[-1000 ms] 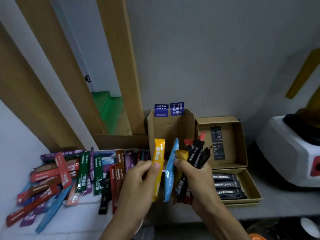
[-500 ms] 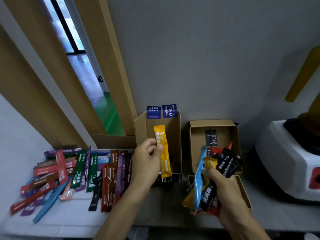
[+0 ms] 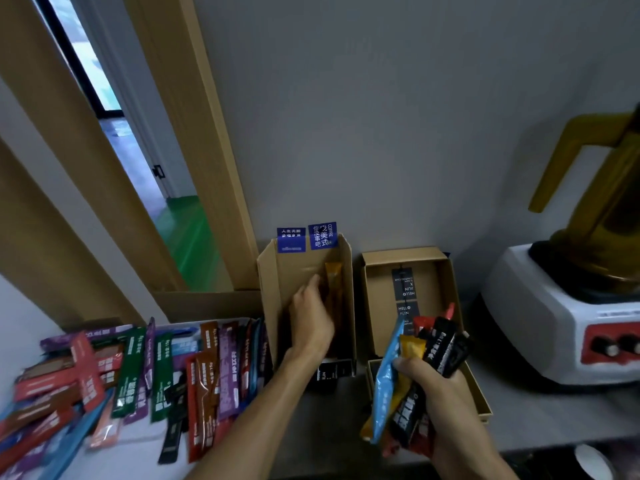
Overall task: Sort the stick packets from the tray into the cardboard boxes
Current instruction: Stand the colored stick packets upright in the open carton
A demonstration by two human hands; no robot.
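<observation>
Moved since last frame: my left hand [image 3: 311, 323] had carried the yellow packet [image 3: 334, 285] into the tall cardboard box [image 3: 272, 306], against its right wall; its fingers' [image 3: 313, 283] hold I could not tell. Right hand [image 3: 441, 407] grasped a mixed bundle [image 3: 384, 386]. Step: depositing. Next, I judged: release, pick another.

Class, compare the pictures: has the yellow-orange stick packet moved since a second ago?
Yes. The yellow-orange stick packet has gone from in front of the tall brown cardboard box into it, against its right wall, beside the left hand.
</observation>
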